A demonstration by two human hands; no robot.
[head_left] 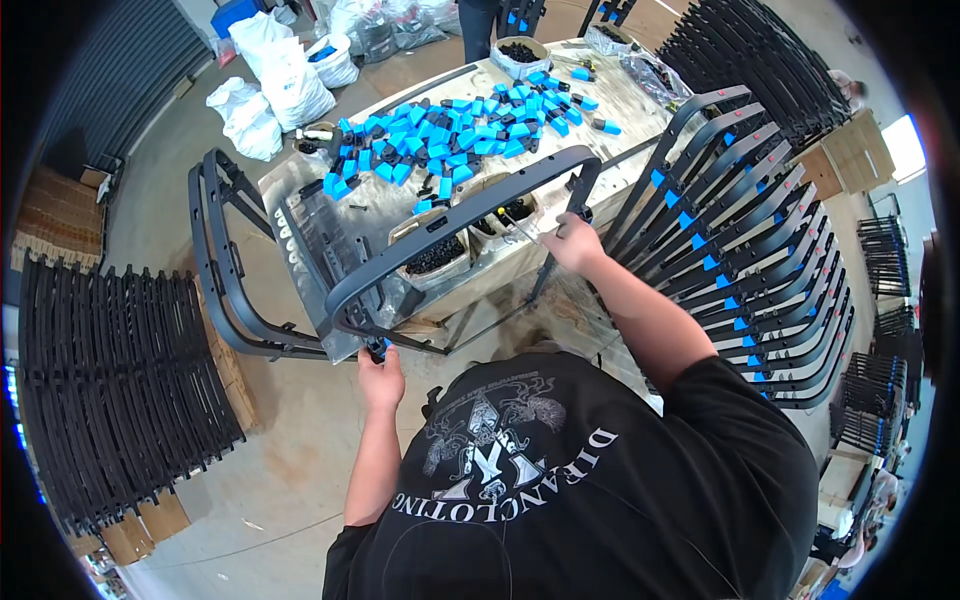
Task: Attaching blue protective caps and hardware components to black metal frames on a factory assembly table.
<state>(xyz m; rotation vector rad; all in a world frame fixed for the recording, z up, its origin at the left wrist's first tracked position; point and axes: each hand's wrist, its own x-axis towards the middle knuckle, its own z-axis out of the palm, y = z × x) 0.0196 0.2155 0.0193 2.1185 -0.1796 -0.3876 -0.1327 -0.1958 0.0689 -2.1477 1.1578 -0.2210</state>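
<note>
Curved grey frame [455, 215] | I judge it stiff, light, awkwardly long | left hand [381, 378] closed around its lower corner, right hand [575, 243] pinching the upper end | I'd hold both ends

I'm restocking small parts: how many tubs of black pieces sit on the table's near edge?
2: one tub left of centre behind the frame, another just right of it. The frame may hide more.
</note>
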